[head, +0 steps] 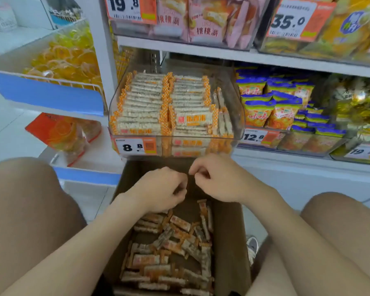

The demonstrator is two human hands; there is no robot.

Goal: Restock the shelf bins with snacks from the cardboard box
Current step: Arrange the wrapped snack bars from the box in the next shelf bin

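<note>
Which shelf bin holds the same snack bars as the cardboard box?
The clear bin tagged 8.8, directly above the cardboard box: orange-ended bars. The 12.8 bin holds blue-topped bags.

Your cardboard box [229, 231] is brown, and the snack bars [173, 242] in it are pale with orange-and-white chequered ends and an orange label. You see the same chequered orange ends in rows in the clear bin [239, 107] above, whose price tag [135, 146] is white with black digits and an orange block. To your right the packets [282, 112] are orange with blue tops, then come gold wrappers [361, 107]. On the upper shelf [179, 44] sit pink pouches [201, 20] and yellow bags [340, 28]. To your left the wire basket [47, 90] has a blue front panel and holds yellow-orange sweets [68, 54]; below it lies an orange-red bag [56, 131].
</note>
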